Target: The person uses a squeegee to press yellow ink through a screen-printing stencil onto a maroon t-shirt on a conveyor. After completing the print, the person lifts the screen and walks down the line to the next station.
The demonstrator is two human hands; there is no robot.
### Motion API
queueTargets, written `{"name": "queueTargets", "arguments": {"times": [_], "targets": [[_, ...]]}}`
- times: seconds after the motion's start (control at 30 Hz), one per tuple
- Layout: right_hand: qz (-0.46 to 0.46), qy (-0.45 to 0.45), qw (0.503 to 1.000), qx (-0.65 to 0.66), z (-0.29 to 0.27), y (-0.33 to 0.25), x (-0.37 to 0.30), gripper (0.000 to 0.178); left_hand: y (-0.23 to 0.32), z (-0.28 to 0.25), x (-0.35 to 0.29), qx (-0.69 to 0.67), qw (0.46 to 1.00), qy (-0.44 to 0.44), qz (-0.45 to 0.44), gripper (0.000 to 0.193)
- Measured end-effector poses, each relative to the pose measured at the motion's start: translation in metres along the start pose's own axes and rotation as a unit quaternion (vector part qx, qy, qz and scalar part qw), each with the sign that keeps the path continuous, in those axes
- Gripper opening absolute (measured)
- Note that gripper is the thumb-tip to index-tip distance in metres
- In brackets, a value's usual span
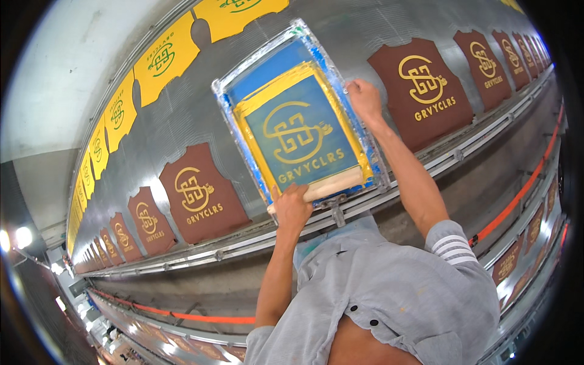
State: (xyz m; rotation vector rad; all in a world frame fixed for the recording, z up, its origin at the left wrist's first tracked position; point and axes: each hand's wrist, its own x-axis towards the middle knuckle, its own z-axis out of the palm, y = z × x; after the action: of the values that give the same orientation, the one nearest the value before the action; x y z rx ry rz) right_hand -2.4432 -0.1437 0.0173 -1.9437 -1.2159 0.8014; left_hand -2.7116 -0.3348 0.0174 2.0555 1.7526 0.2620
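A silk-screen frame [239, 141] with a blue and silver, paint-smeared border lies on the long grey table. Its blue mesh carries a yellowish emblem with lettering, and yellow ink rims the mesh. Across the near end of the screen lies a pale wooden squeegee [336, 184]. My left hand [294, 205] is closed on the squeegee's left part. Higher up, my right hand [364, 100] grips the right edge of the frame, its fingers curled over the rim. What lies beneath the screen is hidden.
Brown fabric pieces [420, 91] with yellow prints line the table's near side, left and right of the screen. Yellow pieces [164, 58] with green prints run along the far side. A metal rail [450, 161] follows the near edge. Another table [182, 331] stands behind an orange strip.
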Motion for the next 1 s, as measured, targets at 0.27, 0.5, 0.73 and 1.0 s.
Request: {"name": "queueTargets", "arguments": {"times": [0.27,0.5,0.73,1.0], "targets": [[-0.045,0.001,0.986,0.158,0.207,-0.065,-0.117,0.030,-0.196,-0.078,-0.068,0.054,0.998,0.011,-0.036,0.034],[-0.009,-0.004,0.990,0.143,0.321,-0.115,-0.185,0.030,-0.320,-0.135,-0.106,0.064,0.998,-0.010,-0.004,0.028],[-0.036,0.006,0.996,0.083,0.362,-0.113,-0.196,0.027,-0.370,-0.120,-0.133,0.028,0.999,-0.011,0.010,0.036],[-0.003,0.010,0.999,0.040,0.371,-0.109,-0.190,0.027,-0.373,-0.137,-0.129,0.039,0.993,-0.091,-0.072,0.034]]}}
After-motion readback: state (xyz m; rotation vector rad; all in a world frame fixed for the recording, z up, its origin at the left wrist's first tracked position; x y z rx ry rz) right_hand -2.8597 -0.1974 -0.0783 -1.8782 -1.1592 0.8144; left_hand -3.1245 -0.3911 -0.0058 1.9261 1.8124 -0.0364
